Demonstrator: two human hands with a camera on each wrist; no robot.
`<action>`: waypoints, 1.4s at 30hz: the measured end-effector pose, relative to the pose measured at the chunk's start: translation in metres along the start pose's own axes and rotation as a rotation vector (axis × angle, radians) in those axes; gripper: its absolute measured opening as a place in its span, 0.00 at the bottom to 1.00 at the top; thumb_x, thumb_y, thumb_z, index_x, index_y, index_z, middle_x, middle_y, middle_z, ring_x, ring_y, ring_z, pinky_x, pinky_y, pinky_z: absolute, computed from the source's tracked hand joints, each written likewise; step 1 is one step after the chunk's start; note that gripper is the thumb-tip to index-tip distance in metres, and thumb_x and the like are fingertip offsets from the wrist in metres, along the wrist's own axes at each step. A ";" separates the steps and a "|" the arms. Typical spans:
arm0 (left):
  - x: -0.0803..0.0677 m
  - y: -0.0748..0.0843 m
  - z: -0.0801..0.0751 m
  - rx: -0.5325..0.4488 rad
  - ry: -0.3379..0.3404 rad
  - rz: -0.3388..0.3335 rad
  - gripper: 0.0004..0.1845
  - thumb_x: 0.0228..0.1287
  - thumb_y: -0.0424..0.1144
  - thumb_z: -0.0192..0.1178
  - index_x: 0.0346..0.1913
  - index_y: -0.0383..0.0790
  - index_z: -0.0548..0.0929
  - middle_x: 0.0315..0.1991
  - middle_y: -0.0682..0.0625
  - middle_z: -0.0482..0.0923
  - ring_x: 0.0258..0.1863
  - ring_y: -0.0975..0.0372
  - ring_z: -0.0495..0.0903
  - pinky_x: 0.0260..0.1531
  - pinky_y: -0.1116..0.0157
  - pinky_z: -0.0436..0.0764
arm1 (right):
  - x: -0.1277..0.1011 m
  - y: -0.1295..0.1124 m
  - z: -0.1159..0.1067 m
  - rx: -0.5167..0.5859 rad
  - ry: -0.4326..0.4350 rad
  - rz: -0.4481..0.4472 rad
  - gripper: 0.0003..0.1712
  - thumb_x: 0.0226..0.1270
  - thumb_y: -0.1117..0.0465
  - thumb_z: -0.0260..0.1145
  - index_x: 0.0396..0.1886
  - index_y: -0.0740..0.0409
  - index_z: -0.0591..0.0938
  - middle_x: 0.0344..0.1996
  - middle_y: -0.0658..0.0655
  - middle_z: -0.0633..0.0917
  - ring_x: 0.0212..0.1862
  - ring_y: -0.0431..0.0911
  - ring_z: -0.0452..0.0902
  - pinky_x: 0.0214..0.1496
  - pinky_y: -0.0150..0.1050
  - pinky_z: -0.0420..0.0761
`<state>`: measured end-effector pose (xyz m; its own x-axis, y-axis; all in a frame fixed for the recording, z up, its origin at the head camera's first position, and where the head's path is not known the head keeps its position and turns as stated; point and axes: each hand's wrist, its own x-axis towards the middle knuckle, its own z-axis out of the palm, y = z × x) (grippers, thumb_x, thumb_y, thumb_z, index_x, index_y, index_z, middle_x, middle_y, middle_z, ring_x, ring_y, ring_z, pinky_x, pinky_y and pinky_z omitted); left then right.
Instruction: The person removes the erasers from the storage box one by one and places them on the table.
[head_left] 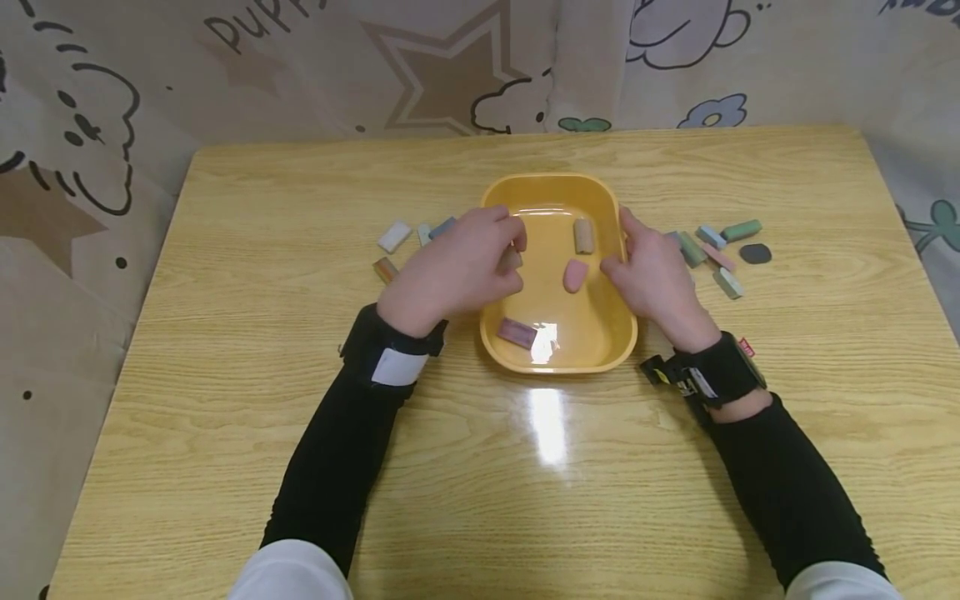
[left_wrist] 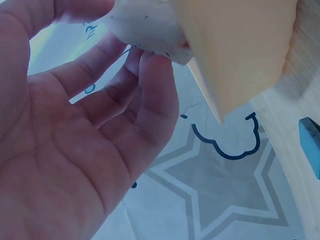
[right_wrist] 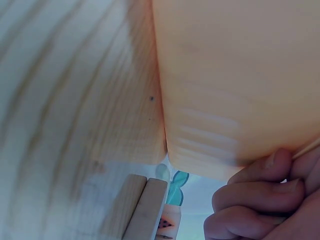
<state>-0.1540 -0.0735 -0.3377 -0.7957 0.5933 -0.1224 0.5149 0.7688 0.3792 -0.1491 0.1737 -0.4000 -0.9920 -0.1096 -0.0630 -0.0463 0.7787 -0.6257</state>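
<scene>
A yellow tray [head_left: 557, 190] sits mid-table and holds a tan block [head_left: 583, 236], a pink block [head_left: 575, 275] and a mauve block [head_left: 517, 332]. My left hand [head_left: 513, 250] hovers over the tray's left rim and pinches a small pale speckled block [head_left: 512, 260] [left_wrist: 145, 25] between thumb and fingers. My right hand [head_left: 622, 246] grips the tray's right rim, thumb inside, with its fingers [right_wrist: 260, 200] curled against the outer wall [right_wrist: 240, 75]. The left wrist view shows the tray's corner [left_wrist: 240, 50] beside the held block.
Left of the tray lie a white block [head_left: 394, 236], a blue block [head_left: 442, 227] and a brown block [head_left: 385, 269]. Right of it lie several blocks, among them a green one [head_left: 742, 230], a dark oval [head_left: 755, 253] and a pale green one [head_left: 728, 283]. A printed cloth hangs behind the table.
</scene>
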 end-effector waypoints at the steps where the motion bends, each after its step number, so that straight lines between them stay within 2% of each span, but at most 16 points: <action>1: -0.001 0.000 -0.001 -0.002 0.004 -0.006 0.13 0.60 0.38 0.61 0.47 0.40 0.78 0.38 0.50 0.71 0.39 0.58 0.71 0.41 0.64 0.72 | 0.000 0.000 0.000 0.000 -0.001 -0.001 0.41 0.64 0.65 0.57 0.78 0.62 0.58 0.12 0.53 0.68 0.14 0.46 0.70 0.16 0.38 0.71; 6: -0.005 -0.003 -0.008 0.000 0.041 -0.030 0.14 0.60 0.39 0.62 0.48 0.39 0.79 0.43 0.49 0.73 0.43 0.56 0.71 0.47 0.62 0.72 | 0.000 0.001 -0.001 0.009 0.000 -0.008 0.41 0.63 0.66 0.57 0.78 0.61 0.59 0.13 0.55 0.71 0.15 0.46 0.74 0.16 0.39 0.72; 12: -0.010 -0.015 -0.014 0.036 0.111 -0.083 0.13 0.61 0.38 0.61 0.48 0.39 0.81 0.43 0.48 0.69 0.46 0.54 0.67 0.45 0.61 0.73 | 0.000 0.002 0.000 0.007 0.006 -0.014 0.41 0.62 0.66 0.56 0.77 0.61 0.60 0.15 0.57 0.75 0.16 0.47 0.75 0.16 0.39 0.72; 16: -0.014 -0.030 -0.017 0.027 0.137 -0.148 0.13 0.62 0.37 0.58 0.48 0.38 0.81 0.44 0.46 0.70 0.46 0.53 0.67 0.46 0.59 0.72 | 0.000 0.002 0.000 0.005 0.002 -0.003 0.41 0.63 0.66 0.56 0.78 0.62 0.59 0.16 0.58 0.75 0.17 0.47 0.75 0.17 0.39 0.73; 20: -0.020 -0.049 -0.022 -0.011 0.147 -0.254 0.13 0.65 0.39 0.57 0.49 0.37 0.81 0.45 0.45 0.69 0.43 0.52 0.69 0.45 0.56 0.73 | 0.001 0.002 0.000 0.000 0.001 0.002 0.41 0.63 0.65 0.57 0.78 0.62 0.58 0.15 0.57 0.73 0.16 0.47 0.74 0.17 0.39 0.72; 23: -0.027 -0.064 -0.025 -0.034 0.146 -0.314 0.15 0.65 0.38 0.55 0.50 0.36 0.81 0.46 0.44 0.69 0.41 0.52 0.71 0.43 0.55 0.74 | 0.000 0.002 -0.001 -0.001 0.003 0.002 0.41 0.63 0.66 0.57 0.78 0.61 0.58 0.14 0.56 0.72 0.16 0.47 0.73 0.17 0.39 0.72; 31: -0.045 -0.102 -0.030 -0.058 0.091 -0.401 0.17 0.65 0.38 0.52 0.51 0.33 0.82 0.47 0.40 0.70 0.41 0.48 0.72 0.42 0.51 0.74 | 0.001 0.001 -0.001 0.000 -0.006 0.014 0.41 0.64 0.65 0.57 0.78 0.62 0.58 0.15 0.56 0.72 0.15 0.47 0.71 0.17 0.39 0.71; 37: -0.052 -0.121 -0.031 -0.088 0.078 -0.468 0.17 0.61 0.36 0.50 0.48 0.34 0.84 0.46 0.38 0.72 0.39 0.48 0.70 0.34 0.54 0.69 | 0.001 0.001 -0.001 -0.009 -0.012 0.024 0.41 0.64 0.65 0.57 0.78 0.62 0.57 0.17 0.57 0.73 0.17 0.47 0.72 0.18 0.39 0.72; 42: -0.053 -0.134 -0.025 -0.098 0.053 -0.520 0.15 0.65 0.39 0.52 0.46 0.33 0.84 0.45 0.37 0.77 0.41 0.47 0.72 0.36 0.53 0.70 | 0.001 0.002 0.000 -0.007 -0.008 0.020 0.41 0.64 0.65 0.57 0.78 0.63 0.57 0.18 0.58 0.75 0.18 0.47 0.74 0.19 0.39 0.73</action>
<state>-0.1886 -0.2140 -0.3593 -0.9543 0.1253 -0.2714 0.0184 0.9308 0.3650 -0.1502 0.1748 -0.4012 -0.9918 -0.0985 -0.0817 -0.0271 0.7853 -0.6185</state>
